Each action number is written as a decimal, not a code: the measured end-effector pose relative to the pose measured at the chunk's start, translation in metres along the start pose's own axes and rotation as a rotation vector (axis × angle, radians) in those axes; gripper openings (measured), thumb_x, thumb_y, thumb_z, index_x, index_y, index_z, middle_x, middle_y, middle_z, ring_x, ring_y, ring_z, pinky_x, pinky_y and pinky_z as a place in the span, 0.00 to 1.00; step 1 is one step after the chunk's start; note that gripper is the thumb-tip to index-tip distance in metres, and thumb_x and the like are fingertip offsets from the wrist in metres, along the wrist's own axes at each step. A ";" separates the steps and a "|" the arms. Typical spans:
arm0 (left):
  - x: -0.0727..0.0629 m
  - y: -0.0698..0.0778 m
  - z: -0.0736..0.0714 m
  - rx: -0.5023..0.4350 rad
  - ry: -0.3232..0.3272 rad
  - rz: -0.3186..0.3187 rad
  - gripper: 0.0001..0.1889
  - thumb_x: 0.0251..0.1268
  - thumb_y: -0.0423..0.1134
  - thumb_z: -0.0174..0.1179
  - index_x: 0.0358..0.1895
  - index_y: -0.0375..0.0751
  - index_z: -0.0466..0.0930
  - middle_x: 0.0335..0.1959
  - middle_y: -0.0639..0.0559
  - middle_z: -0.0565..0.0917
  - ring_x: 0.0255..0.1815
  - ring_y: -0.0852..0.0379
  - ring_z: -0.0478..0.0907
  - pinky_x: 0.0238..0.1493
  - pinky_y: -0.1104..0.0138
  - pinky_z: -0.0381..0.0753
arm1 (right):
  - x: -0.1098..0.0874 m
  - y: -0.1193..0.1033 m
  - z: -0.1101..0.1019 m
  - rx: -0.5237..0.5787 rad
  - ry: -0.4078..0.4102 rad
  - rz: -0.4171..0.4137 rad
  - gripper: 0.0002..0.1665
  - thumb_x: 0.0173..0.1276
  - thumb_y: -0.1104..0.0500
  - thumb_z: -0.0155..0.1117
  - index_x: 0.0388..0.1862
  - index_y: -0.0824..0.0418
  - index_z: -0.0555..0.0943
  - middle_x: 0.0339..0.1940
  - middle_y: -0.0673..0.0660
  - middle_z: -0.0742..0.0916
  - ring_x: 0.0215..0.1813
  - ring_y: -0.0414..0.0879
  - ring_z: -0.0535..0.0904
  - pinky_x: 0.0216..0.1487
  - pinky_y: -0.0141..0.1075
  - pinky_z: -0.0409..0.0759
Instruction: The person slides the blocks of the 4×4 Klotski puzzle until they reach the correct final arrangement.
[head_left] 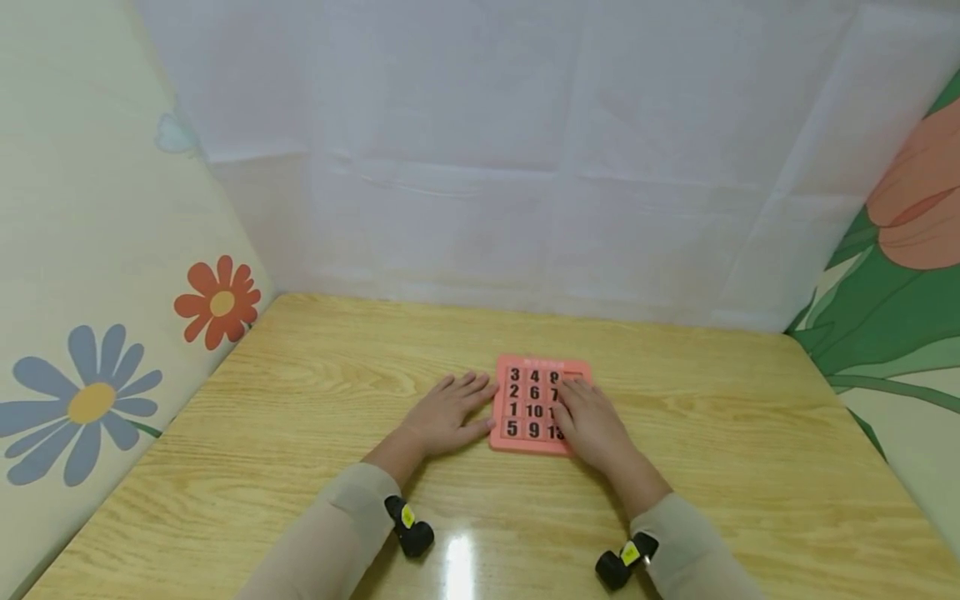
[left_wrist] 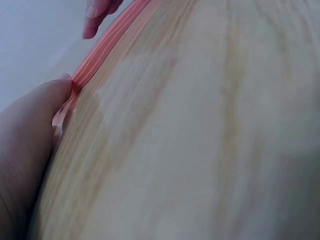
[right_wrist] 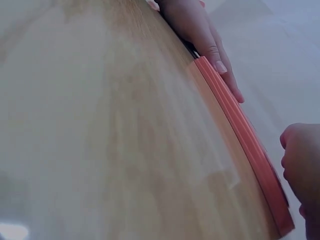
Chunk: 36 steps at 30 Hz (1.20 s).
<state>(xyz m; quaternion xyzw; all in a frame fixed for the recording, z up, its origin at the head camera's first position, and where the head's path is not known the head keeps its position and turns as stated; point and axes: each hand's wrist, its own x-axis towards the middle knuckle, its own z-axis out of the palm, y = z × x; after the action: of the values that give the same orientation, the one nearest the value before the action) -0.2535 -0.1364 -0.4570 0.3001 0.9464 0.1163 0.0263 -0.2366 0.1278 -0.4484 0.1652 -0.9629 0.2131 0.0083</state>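
Left hand (head_left: 444,417), fingers straight, touches the pink number puzzle (head_left: 523,400). Right hand (head_left: 592,423) (likewise unclenched) lies over its right side.

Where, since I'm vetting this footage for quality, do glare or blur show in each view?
Head view: white glare on the wooden table near the bottom edge, uncovered digits on the pink number board readable; left wrist view: wood grain soft and smeared; right wrist view: a bright spot at lower left, grain blurred, the board's ridged edge crisper.

White cloth (head_left: 465,125) behind wood-grained table (head_left: 750,433)
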 end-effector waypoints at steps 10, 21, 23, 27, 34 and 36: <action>0.000 0.003 -0.003 -0.012 -0.010 -0.007 0.35 0.74 0.60 0.44 0.78 0.49 0.55 0.79 0.47 0.56 0.81 0.45 0.49 0.81 0.48 0.46 | 0.013 -0.010 0.007 -0.018 -0.031 -0.007 0.31 0.80 0.49 0.42 0.74 0.64 0.65 0.76 0.61 0.69 0.80 0.57 0.56 0.81 0.54 0.50; 0.000 0.002 -0.002 -0.004 -0.010 -0.009 0.35 0.74 0.60 0.44 0.78 0.49 0.54 0.79 0.48 0.56 0.81 0.45 0.49 0.81 0.48 0.45 | 0.012 -0.007 0.004 -0.021 -0.054 0.023 0.32 0.80 0.48 0.40 0.75 0.63 0.64 0.77 0.60 0.67 0.80 0.57 0.54 0.81 0.53 0.48; 0.000 0.002 -0.002 -0.006 -0.008 -0.008 0.35 0.74 0.60 0.44 0.78 0.49 0.55 0.79 0.47 0.56 0.81 0.45 0.49 0.81 0.48 0.45 | 0.011 -0.005 0.003 -0.025 -0.056 0.031 0.31 0.80 0.49 0.40 0.75 0.64 0.64 0.77 0.60 0.67 0.80 0.57 0.55 0.81 0.53 0.48; 0.000 0.002 -0.002 -0.004 -0.011 -0.010 0.35 0.74 0.60 0.44 0.78 0.49 0.54 0.79 0.47 0.56 0.81 0.45 0.49 0.81 0.48 0.45 | 0.010 -0.001 0.002 -0.025 -0.051 0.031 0.32 0.80 0.49 0.40 0.75 0.65 0.63 0.77 0.61 0.67 0.80 0.58 0.55 0.81 0.53 0.48; 0.000 0.001 -0.001 -0.003 -0.019 -0.014 0.35 0.74 0.60 0.44 0.78 0.49 0.54 0.79 0.47 0.56 0.81 0.45 0.49 0.81 0.48 0.46 | 0.007 0.007 0.002 -0.010 -0.020 0.013 0.32 0.80 0.50 0.41 0.74 0.66 0.63 0.76 0.63 0.68 0.79 0.58 0.57 0.81 0.52 0.51; 0.000 0.001 -0.001 -0.002 -0.023 -0.017 0.35 0.74 0.60 0.44 0.78 0.49 0.54 0.79 0.47 0.55 0.81 0.45 0.49 0.81 0.48 0.45 | 0.007 0.008 0.003 -0.006 -0.016 0.011 0.32 0.79 0.50 0.42 0.74 0.67 0.63 0.76 0.63 0.68 0.79 0.58 0.58 0.81 0.51 0.52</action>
<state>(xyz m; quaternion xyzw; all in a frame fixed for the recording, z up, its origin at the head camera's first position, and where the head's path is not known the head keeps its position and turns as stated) -0.2533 -0.1359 -0.4559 0.2932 0.9485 0.1135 0.0383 -0.2458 0.1317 -0.4536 0.1615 -0.9645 0.2089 0.0000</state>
